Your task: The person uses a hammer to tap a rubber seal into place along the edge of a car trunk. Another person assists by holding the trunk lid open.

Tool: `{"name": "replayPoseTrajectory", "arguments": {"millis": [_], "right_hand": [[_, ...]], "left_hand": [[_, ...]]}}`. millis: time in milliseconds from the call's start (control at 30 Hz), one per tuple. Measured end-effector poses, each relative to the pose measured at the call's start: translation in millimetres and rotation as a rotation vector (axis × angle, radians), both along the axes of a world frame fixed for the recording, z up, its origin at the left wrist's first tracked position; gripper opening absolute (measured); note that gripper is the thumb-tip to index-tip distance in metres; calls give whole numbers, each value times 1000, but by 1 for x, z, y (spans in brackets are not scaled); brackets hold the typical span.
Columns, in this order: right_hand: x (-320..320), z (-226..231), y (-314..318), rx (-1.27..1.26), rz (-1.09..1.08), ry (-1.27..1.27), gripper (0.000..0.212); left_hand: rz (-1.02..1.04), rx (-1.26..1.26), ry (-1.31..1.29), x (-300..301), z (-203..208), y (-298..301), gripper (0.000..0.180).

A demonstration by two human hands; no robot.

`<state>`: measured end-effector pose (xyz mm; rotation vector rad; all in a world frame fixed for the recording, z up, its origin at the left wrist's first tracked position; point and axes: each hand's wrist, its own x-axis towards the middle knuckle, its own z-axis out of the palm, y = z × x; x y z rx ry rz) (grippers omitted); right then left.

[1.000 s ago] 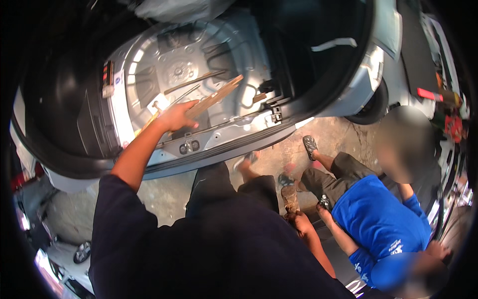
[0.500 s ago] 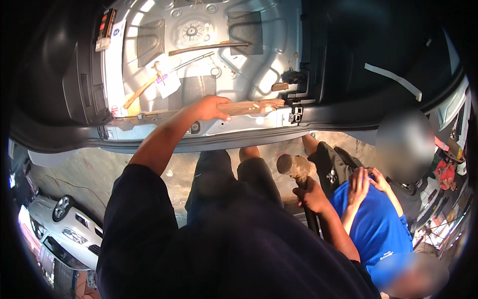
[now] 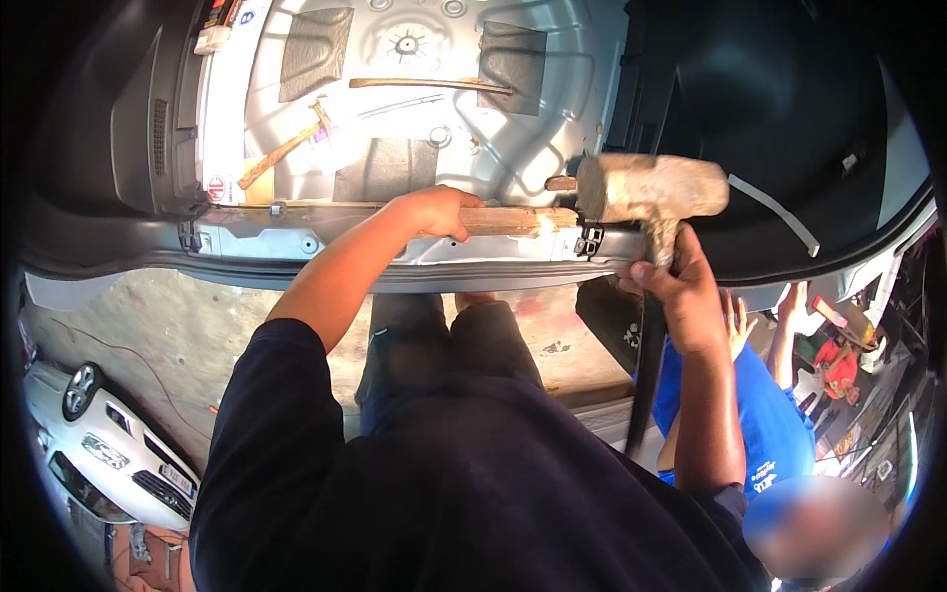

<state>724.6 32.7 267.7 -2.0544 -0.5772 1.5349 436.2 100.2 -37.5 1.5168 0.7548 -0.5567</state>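
Bare grey metal boot floor of a car (image 3: 552,158), lid open, filling the far half of the view, with a round spare-wheel well in the middle and black trim panels at left and right. Pale, dusty workshop floor (image 3: 138,326) below the sill, near left. Small white car (image 3: 109,454) parked at the near left rim. Second person in a blue shirt (image 3: 769,434) crouched at the near right, hands raised just beside the boot's right corner. Long pale wooden batten (image 3: 513,219) lying along the boot sill, running left to right. Heavy mallet with a worn, dirty cylindrical head (image 3: 651,187) raised over the right end of the batten, head just above and beside it, handle pointing down. Small hammer with a wooden handle (image 3: 281,150) lying loose on the boot floor, far left, well apart from both hands. Thin wooden stick (image 3: 429,84) lying across the well, farther in.

Left hand (image 3: 434,209) pressed down on the batten, fingers curled over its top near the middle. Right hand (image 3: 676,286) clenched around the mallet's handle, just below the head.
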Motion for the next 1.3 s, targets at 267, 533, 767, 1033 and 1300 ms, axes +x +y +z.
{"name": "replayPoseTrajectory", "arguments": {"millis": [267, 533, 767, 1033, 1300], "right_hand": [[-36, -80, 42, -32, 312, -288, 44], [-40, -140, 95, -350, 1154, -457, 65], [-62, -163, 64, -514, 1197, -458, 57], [-53, -155, 61, -531, 832, -240, 58], [-70, 21, 164, 77, 614, -539, 33]], "left_hand": [[65, -124, -9, -2, -6, 8, 78], [53, -90, 13, 2, -4, 14, 70], [49, -38, 8, -4, -7, 13, 81], [26, -140, -5, -6, -11, 17, 87], [40, -82, -53, -12, -19, 5, 68]]}}
